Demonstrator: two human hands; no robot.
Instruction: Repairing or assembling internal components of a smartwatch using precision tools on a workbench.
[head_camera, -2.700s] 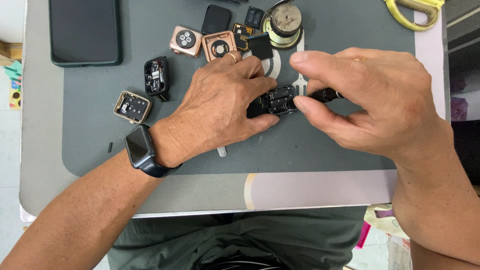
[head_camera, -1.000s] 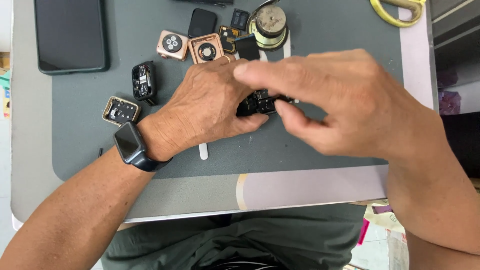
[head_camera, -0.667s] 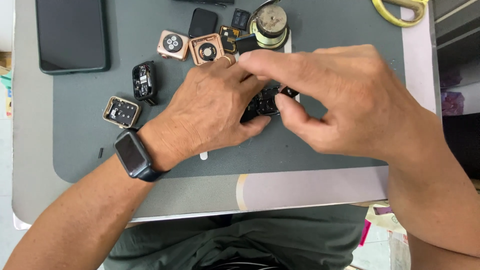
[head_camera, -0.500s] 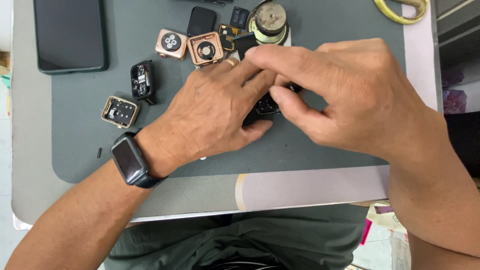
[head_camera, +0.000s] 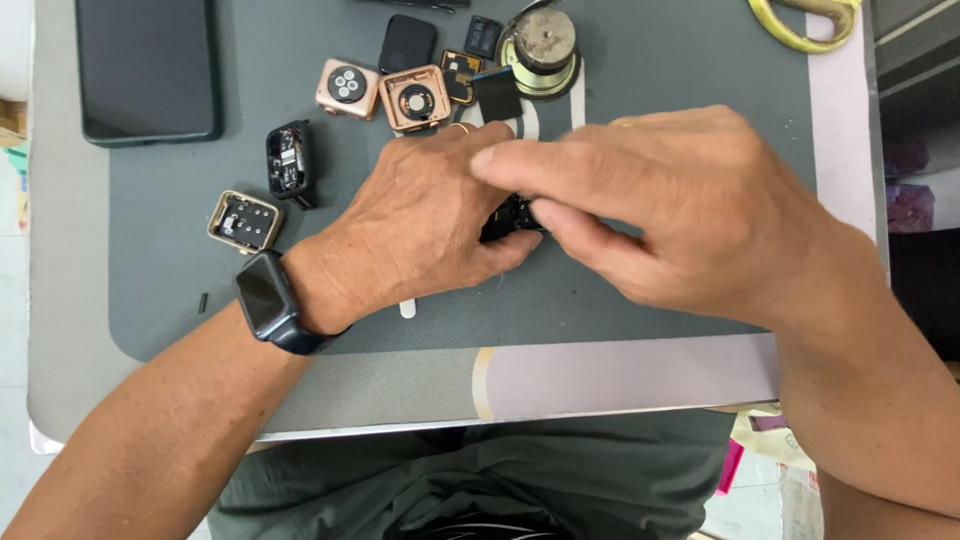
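Near edge: grey mat (head_camera: 620, 80) on the desk (head_camera: 600, 380). Mid-mat, left hand (head_camera: 420, 230) and right hand (head_camera: 660, 210) meet; fingers of both clamped on a small black watch body (head_camera: 508, 215), mostly hidden. Farther left: opened watch cases (head_camera: 245, 220). Far left: dark phone (head_camera: 148, 65).

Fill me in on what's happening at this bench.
A person is working over a dark grey mat with both hands. The left hand and right hand pinch a small black watch body between them, mostly hidden by the fingers. Opened watch cases lie nearby: two rose-gold ones, a black one and a pale gold one. A dark phone sits upper left.
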